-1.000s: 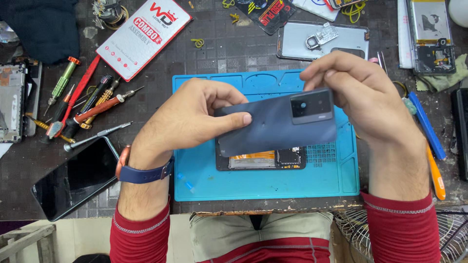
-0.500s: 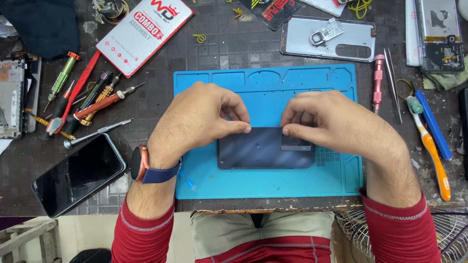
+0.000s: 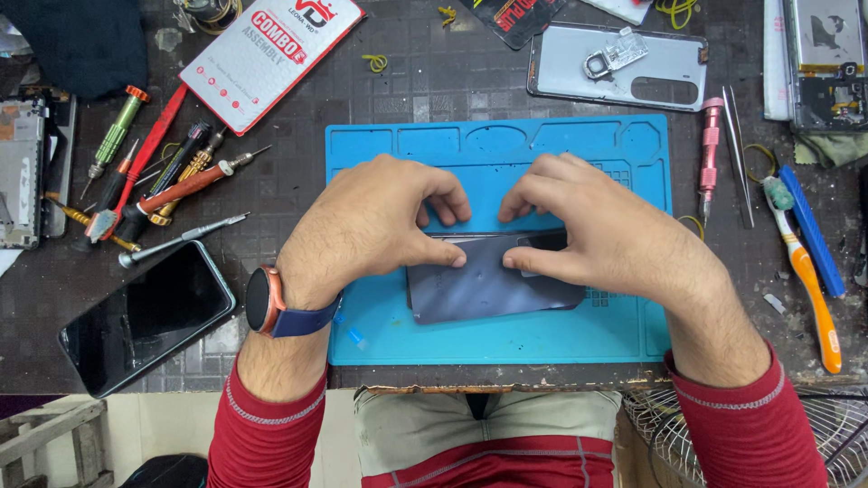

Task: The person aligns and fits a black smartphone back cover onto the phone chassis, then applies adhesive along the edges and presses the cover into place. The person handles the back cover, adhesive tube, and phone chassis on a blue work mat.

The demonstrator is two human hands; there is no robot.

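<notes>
Blue work mat point(image 3: 380, 334) lies on the dark tiled bench point(image 3: 452, 81), its long side running left to right, its near edge close to the bench lip. Dark blue phone point(image 3: 488, 289) rests flat on the mat's near half, long axis left to right, back face up (camera end under the right fingers, at the right). Bare mat shows on the far side and along the near strip. Left hand point(image 3: 375, 221) is curled, thumb and fingertips pressing the phone's far-left edge. Right hand point(image 3: 588, 226) is curled likewise, thumb and fingers pressing the far-right edge. Left of the mat: black handset point(image 3: 145, 316), screwdrivers point(image 3: 172, 185). Right: pink driver point(image 3: 710, 149), orange toothbrush point(image 3: 805, 280)
</notes>
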